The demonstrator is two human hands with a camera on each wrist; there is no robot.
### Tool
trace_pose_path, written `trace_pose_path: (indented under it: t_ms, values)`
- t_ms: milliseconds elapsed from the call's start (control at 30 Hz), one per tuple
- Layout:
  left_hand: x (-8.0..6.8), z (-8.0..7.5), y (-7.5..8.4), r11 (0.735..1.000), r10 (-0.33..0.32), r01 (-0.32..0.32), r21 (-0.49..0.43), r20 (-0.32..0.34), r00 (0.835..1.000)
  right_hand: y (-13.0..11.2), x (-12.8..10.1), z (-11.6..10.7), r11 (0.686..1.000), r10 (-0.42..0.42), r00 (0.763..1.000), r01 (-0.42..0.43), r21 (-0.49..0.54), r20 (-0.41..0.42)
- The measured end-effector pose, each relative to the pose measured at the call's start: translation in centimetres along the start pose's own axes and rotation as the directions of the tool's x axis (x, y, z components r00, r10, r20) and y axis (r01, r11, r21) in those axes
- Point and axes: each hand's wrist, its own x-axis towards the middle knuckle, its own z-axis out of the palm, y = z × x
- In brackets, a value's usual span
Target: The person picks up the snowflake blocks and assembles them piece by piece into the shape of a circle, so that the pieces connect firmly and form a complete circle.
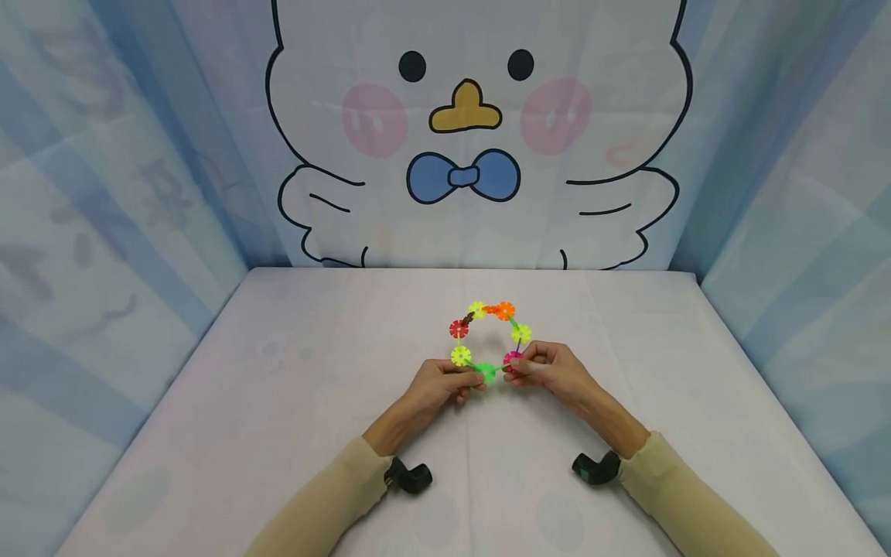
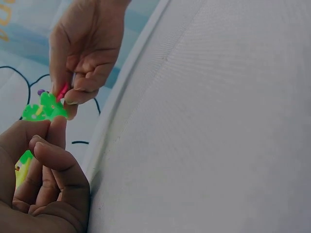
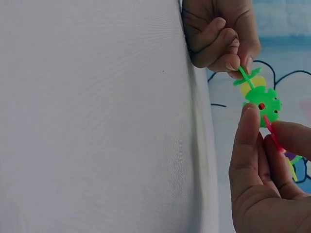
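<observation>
Over the middle of the table, both hands hold a ring of notched plastic snowflake discs (image 1: 459, 329) in yellow, red, orange, pink and green. My left hand (image 1: 442, 381) pinches the ring's near edge at a green disc (image 1: 487, 373). A pink disc (image 1: 513, 359) is pinched between the thumb and fingers of my right hand (image 1: 557, 373). In the right wrist view another green disc (image 3: 265, 104) joins the pink disc (image 3: 273, 133) edge to edge. The left wrist view has green discs (image 2: 48, 107) between the two hands, partly covered by fingertips.
A pale cloth covers the table (image 1: 313, 325). Behind it hangs a curtain (image 1: 466, 232) printed with a cartoon bird, and patterned blue curtains (image 1: 104, 232) stand at the sides. Black wrist cameras (image 1: 411, 477) sit at both sleeve cuffs.
</observation>
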Motion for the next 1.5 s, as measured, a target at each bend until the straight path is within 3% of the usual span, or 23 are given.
trace_pose_path:
  t_ms: [333,467,600,667,867,1100,1267,1500]
  values:
    - [0.2,-0.3,0.1,1.000,-0.010,0.010,0.010,0.014,1.000,-0.1,0.0,0.5,1.000,-0.007,1.000,0.007,0.015,-0.003]
    - [0.3,-0.8,0.4,0.999,-0.040,0.038,0.024,0.096,0.995,0.0,0.2,0.2,1.000,0.018,1.000,-0.018,0.000,0.005]
    - [0.1,-2.3,1.2,0.991,-0.099,0.079,0.103,0.203,0.974,0.4,0.4,-0.1,0.999,0.049,0.998,-0.049,0.005,0.028]
    - [0.1,-3.1,1.6,0.987,-0.118,0.090,0.136,0.218,0.969,0.5,0.5,-0.2,0.998,0.059,0.998,-0.059,0.001,0.034]
    - [0.2,-4.3,2.0,0.971,-0.092,0.049,0.235,0.180,0.979,0.8,0.6,-0.4,0.994,0.098,0.995,-0.096,-0.050,0.033]
    - [0.2,-4.4,1.7,0.895,-0.094,0.040,0.444,0.100,0.991,0.9,0.6,-0.2,0.976,0.155,0.987,-0.159,-0.150,-0.040]
    - [0.2,-4.4,1.5,0.872,-0.104,0.059,0.485,0.066,0.992,1.0,0.6,0.0,0.968,0.161,0.986,-0.168,-0.189,-0.049]
    - [-0.1,-4.5,1.6,0.864,-0.112,0.062,0.499,0.072,0.991,0.8,0.6,0.2,0.959,0.173,0.984,-0.179,-0.221,-0.049]
